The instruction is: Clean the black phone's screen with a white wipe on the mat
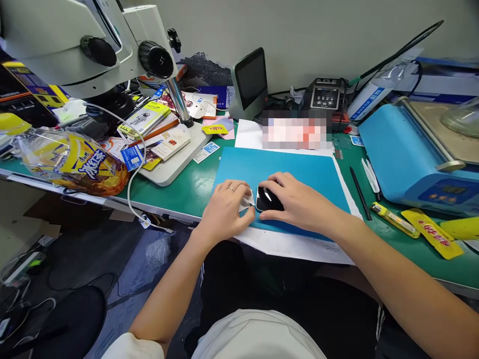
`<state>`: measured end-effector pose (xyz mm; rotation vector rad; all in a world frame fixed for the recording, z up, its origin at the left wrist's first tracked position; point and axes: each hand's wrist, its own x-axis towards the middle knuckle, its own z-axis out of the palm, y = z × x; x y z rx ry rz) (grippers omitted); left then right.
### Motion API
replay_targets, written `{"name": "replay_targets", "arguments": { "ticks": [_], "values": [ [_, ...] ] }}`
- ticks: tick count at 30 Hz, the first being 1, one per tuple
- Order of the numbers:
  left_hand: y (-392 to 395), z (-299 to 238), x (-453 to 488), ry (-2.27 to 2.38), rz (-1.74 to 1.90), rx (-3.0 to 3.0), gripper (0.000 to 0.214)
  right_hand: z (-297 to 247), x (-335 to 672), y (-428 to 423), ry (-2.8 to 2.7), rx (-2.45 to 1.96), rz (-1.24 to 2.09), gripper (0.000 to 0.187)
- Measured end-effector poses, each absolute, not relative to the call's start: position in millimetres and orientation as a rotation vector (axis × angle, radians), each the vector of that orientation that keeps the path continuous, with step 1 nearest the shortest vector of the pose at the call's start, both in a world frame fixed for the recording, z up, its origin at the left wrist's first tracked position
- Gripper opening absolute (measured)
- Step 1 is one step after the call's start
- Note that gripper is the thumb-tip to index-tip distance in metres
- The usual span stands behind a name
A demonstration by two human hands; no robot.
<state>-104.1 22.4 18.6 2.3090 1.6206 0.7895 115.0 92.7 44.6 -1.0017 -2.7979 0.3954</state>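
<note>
White shirt fabric (258,334) is nearest, at the bottom edge, with the two bare forearms reaching forward from either side of it. Over a blue mat (299,172) on the green tabletop (187,184), the right hand (292,199) grasps a dark phone (267,199), its fingers over the far edge and its thumb along the near edge. Glossy face up, the phone is near the middle of the mat's left half; its visible rounded end points left, towards the other hand, and its long axis seems to run left to right, roughly along the desk's front edge. The palm hides the opposite end. Wearing a ring, the left hand (228,209) curls its fingers and thumb around a whitish piece (246,202), just beside the phone's exposed end; what that piece is cannot be told. White paper (292,244) shows below the mat. To the left stand a microscope (56,45) and, lying on its side, a drink bottle (93,169); to the right are a black pen (361,194) and a blue machine (396,154)
</note>
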Motion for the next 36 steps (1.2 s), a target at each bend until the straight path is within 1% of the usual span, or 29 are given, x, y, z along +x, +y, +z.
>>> {"name": "replay_targets", "arguments": {
  "ticks": [2, 4, 9, 14, 18, 31, 36],
  "values": [
    [23, 18, -105, 1.585, 0.786, 2.345, 0.025, 42, 114, 94, -2.802, -0.998, 0.381, 0.072],
    [23, 17, -105, 1.553, 0.787, 2.378, 0.029, 40, 114, 96, -2.808, -0.988, 0.365, 0.07],
    [24, 13, -105, 1.535, 0.819, 2.396, 0.023, 43, 113, 98, -2.845, -0.995, 0.346, 0.067],
    [23, 11, -106, 1.537, 0.828, 2.413, 0.028, 46, 111, 100, -2.875, -1.001, 0.346, 0.066],
    [23, 10, -107, 1.529, 0.817, 2.424, 0.026, 49, 108, 102, -2.884, -1.028, 0.407, 0.066],
    [24, 10, -106, 1.52, 0.838, 2.412, 0.026, 62, 95, 105, -2.923, -1.118, 0.535, 0.051],
    [24, 10, -107, 1.521, 0.826, 2.427, 0.03, 64, 95, 104, -2.913, -1.14, 0.578, 0.047]
  ]
}}
